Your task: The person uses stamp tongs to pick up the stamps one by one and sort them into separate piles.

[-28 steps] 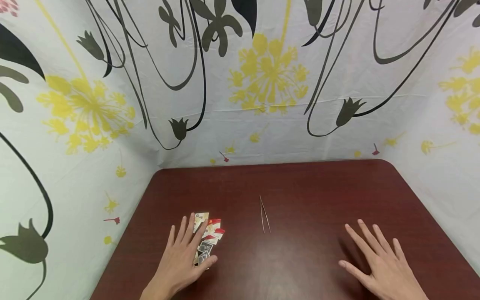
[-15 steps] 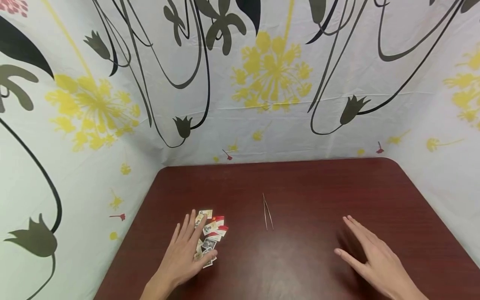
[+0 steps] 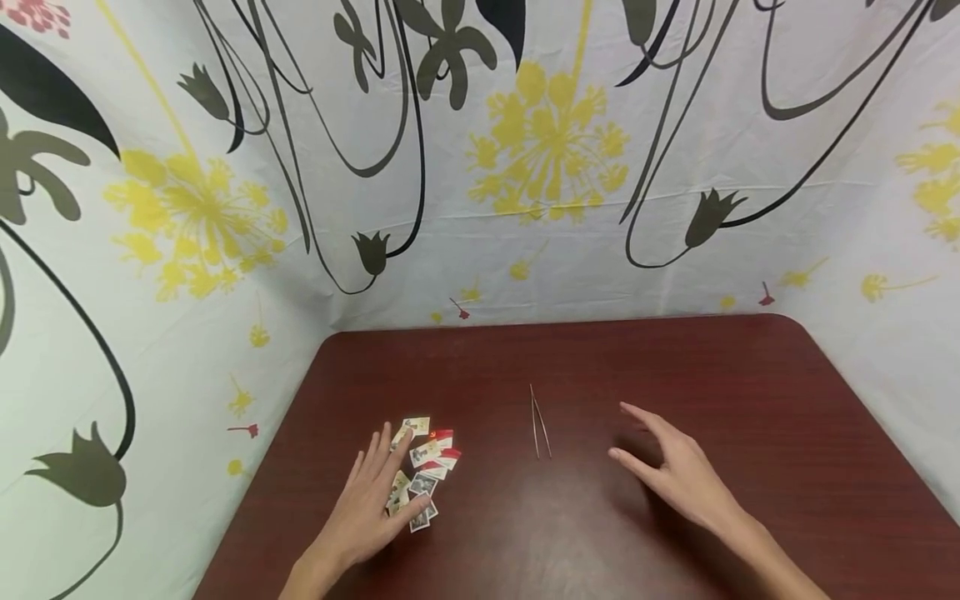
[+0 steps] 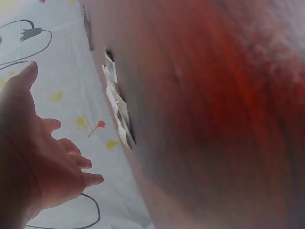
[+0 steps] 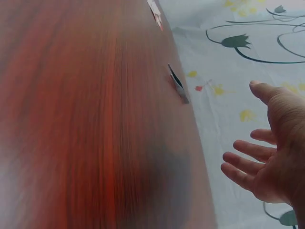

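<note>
A loose pile of small paper stamps (image 3: 424, 454), some red and white, some cream, some grey, lies on the left part of the table. My left hand (image 3: 369, 504) hovers over the pile's left side with fingers spread, hiding part of it. The left wrist view shows that palm (image 4: 47, 162) holding nothing, apart from the stamps (image 4: 116, 100). Metal tweezers (image 3: 539, 423) lie mid-table, tips toward me. To their right is my right hand (image 3: 681, 468), raised above the table, thumb and fingers extended and apart. The tweezers (image 5: 178, 85) also show in the right wrist view.
The dark reddish-brown table (image 3: 600, 358) has rounded far corners. A white cloth (image 3: 450, 192) with yellow, grey and black flower prints hangs behind it and along both sides.
My right hand has moved left and away from me, toward the tweezers, its fingers drawing together. The left hand stays almost still over the stamps. The head view shifts slightly.
</note>
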`<action>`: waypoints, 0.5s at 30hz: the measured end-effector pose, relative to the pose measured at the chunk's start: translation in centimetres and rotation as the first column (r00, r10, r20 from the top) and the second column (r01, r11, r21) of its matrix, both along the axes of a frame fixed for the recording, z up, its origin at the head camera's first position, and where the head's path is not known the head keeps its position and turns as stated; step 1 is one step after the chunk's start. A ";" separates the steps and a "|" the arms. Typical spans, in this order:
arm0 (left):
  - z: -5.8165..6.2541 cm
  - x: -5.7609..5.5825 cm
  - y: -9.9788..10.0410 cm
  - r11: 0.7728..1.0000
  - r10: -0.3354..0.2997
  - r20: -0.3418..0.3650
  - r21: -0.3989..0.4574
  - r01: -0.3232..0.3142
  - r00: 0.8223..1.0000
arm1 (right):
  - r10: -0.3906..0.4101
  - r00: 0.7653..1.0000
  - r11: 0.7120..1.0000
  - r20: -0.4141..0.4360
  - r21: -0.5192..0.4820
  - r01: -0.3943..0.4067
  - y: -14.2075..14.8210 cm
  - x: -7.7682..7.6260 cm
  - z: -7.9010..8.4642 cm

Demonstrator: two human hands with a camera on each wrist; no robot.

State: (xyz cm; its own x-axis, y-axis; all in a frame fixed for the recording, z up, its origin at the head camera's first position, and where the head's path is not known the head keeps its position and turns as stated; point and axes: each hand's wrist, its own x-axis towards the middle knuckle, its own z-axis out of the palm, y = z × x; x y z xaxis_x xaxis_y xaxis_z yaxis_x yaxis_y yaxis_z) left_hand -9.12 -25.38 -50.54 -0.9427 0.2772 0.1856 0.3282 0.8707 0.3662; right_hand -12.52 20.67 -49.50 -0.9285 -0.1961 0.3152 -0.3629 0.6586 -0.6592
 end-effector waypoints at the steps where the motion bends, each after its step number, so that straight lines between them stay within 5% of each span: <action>1: -0.2 -0.1 0.0 1.000 0.001 0.005 0.005 -0.001 1.000 | 0.007 1.000 1.000 -0.003 -0.019 -0.007 -0.4 -0.4 -0.3; 15: -2.3 -1.5 0.1 0.996 -0.004 0.098 0.090 -0.005 0.995 | 0.066 0.992 0.971 0.107 -0.235 -0.039 -5.4 -4.9 -3.5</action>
State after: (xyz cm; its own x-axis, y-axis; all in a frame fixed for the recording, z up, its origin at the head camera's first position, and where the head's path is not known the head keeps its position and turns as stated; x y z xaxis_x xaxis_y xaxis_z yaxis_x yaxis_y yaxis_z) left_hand -10.65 -25.32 -52.80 -0.9576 0.2634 0.1168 0.2869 0.8330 0.4731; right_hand -17.38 15.31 -52.98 -0.9511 -0.1797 0.2513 -0.3073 0.4652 -0.8302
